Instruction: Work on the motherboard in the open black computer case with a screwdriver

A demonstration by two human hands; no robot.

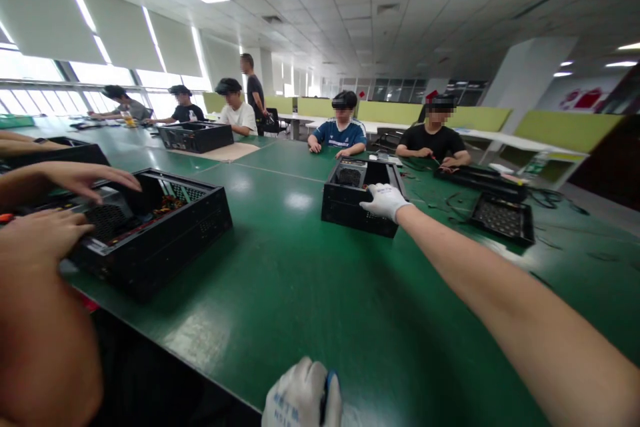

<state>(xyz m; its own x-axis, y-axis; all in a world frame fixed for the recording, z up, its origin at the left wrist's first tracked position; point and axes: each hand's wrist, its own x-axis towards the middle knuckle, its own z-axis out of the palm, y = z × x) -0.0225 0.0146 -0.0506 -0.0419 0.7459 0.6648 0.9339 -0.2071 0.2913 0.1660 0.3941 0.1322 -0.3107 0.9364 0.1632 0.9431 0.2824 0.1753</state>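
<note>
Nearest the camera, at the bottom edge, the left hand (303,395) in a white glove is curled in a loose grip around something with a blue edge; too little of it shows to name it. Beneath it the green tabletop (310,293) runs away glossy and broad, throwing back the ceiling lights in pale patches.

The right arm stretches across this surface to a small black computer case (350,208) standing open-topped near the middle of the tabletop. The gloved right hand (384,201) rests on the case's near right rim, fingers bent over the edge in a grip on the case wall.

To the left, a co-worker's bare hands (60,207) lie on a larger open black case (155,230) with wiring showing inside. To the right, a flat perforated black panel (503,217) lies among loose cables.

Farther off, several seated people work along the far side, another black case (196,136) in front of them on a sheet of cardboard. Behind them stand yellow-green partitions (395,111), with bright blinded windows on the left, one person standing, and a tiled ceiling of square light panels.
</note>
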